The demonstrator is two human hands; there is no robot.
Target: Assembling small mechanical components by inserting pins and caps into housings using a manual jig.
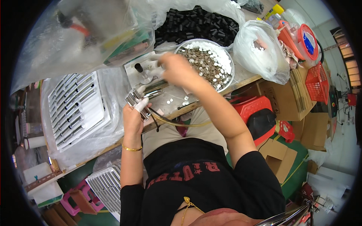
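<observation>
My left hand, with white covers on its fingertips, is closed around several shiny silver tubes at the table's front part. Blurred by motion, my right hand reaches over the table just left of a round clear tub; its fingers are too smeared to tell what they hold, if anything. Small silver and white discs fill the tub. Left of my right hand stands a small metal fixture with a black cap-like top. A few loose white discs lie near the table edge.
Behind the tub is a plastic-lined heap of short black tubes. A white tray with rows of silver tubes lies at left. A plastic bag, a red basket and cardboard boxes stand at right. A thin hose hangs across my lap.
</observation>
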